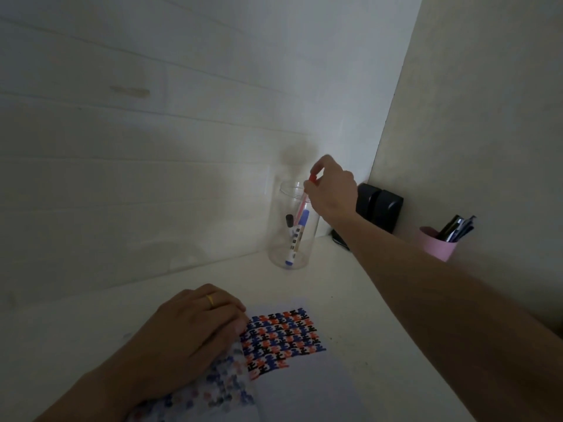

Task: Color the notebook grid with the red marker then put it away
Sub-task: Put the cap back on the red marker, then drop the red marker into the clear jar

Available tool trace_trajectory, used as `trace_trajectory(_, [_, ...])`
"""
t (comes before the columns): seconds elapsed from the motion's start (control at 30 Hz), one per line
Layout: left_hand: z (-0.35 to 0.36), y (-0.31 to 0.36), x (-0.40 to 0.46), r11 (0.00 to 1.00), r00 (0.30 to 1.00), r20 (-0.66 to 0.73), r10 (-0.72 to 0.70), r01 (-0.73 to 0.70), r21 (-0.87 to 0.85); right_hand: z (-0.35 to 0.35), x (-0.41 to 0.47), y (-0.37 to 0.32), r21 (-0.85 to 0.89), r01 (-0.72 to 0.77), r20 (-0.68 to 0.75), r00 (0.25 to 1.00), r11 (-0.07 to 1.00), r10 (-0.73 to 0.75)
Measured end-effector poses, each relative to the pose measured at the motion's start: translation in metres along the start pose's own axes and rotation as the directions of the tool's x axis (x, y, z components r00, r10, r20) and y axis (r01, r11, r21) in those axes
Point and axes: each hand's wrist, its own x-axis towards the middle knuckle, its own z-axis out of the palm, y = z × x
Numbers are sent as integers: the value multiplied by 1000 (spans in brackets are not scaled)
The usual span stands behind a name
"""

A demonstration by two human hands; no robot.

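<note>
The notebook [292, 370] lies open at the front of the white desk, its grid filled with a red, blue and black pattern. My left hand [195, 327] rests flat on its left page, a gold ring on one finger. My right hand [332, 190] reaches to the back of the desk and pinches the red marker [304, 196] by its red cap. The marker hangs upright, its lower end inside the clear plastic jar [292, 226]. A blue marker [297, 236] and a black-capped marker [289, 222] stand in the jar.
A pink cup [435, 243] with several dark pens stands at the right by the side panel. Two black boxes [379, 208] sit in the back corner behind the jar. A white wall closes off the back of the desk.
</note>
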Motion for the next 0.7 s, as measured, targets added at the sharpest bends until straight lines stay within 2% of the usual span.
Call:
trace_trajectory(0.13, [0, 0, -1, 1000, 1000, 5, 7, -7, 12, 5, -1, 5, -95, -9, 40, 999, 995, 12])
trace_trajectory(0.27, [0, 0, 0, 1000, 1000, 14, 3, -3, 16, -5, -8, 1, -84, -15, 67, 998, 996, 21])
trace_trajectory(0.4, [-1, 0, 1, 1000, 1000, 26, 8, -8, 21, -26, -45, -5, -43, 84, 1, 996, 996, -84])
trace_trajectory(0.47, [-2, 1, 1, 1000, 999, 38, 2, -2, 10, -36, -78, -5, -20, 127, 18, 992, 992, -127])
trace_trajectory(0.57, [-5, 6, 0, 1000, 998, 62, 4, -5, 7, -46, -135, 3, 2, 142, 116, 983, 990, -141])
trace_trajectory(0.7, [-10, 9, -1, 999, 995, 97, -22, 19, 26, -53, -196, 18, -26, 120, 341, 934, 992, -104])
